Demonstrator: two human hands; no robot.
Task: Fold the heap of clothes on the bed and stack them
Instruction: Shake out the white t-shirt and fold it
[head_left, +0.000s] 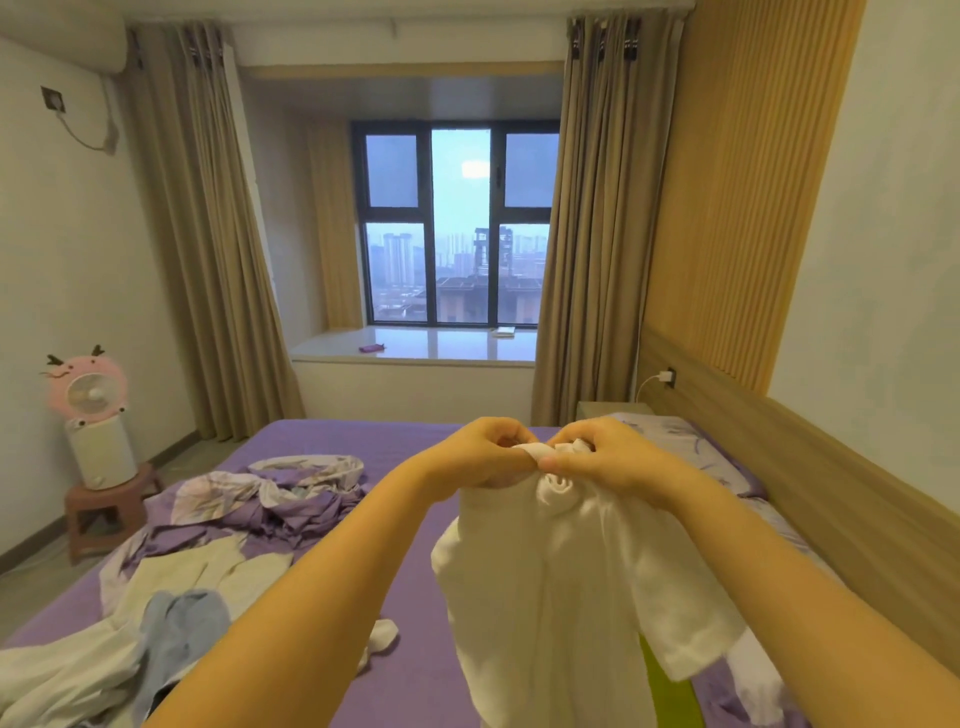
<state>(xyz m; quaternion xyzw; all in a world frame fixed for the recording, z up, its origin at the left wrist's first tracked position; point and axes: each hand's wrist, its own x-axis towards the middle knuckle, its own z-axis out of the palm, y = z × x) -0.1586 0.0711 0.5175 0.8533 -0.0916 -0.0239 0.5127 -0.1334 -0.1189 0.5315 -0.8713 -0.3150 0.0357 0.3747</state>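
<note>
Both hands raised in front of the camera, close together, knuckles nearly touching. Left hand (480, 452) curled, fingers pinching the bunched top edge of a white cotton garment (561, 582); right hand (605, 454) likewise curled, thumb and fingers pinching the same bunched edge just beside the left. Garment hangs down from the grip in loose folds, lifted clear of the purple bed sheet (405, 457), lower part spreading wide and running off the bottom edge. It blocks the near right part of the bed; a strip of lime-green fabric (670, 686) peeks out under it.

Left forearm crosses the lower centre and hides part of the heap. Heap of unfolded clothes (78, 670) lies on the near left of the bed: white and cream pieces with a pale blue garment (182, 629) on top. Small white sock (382, 639) lies on the sheet just right of the forearm. Crumpled purple floral quilt (260, 499) sits beyond the heap, mid-left. Purple floral pillow (691, 447) at the right by the wooden headboard (810, 467).

Off the bed, left: pink cartoon fan (85, 387) on a white cylinder, on a brown plastic stool (104, 506). Far wall: dark-framed window (457, 223) with beige curtains (208, 234) either side, bay sill below.
</note>
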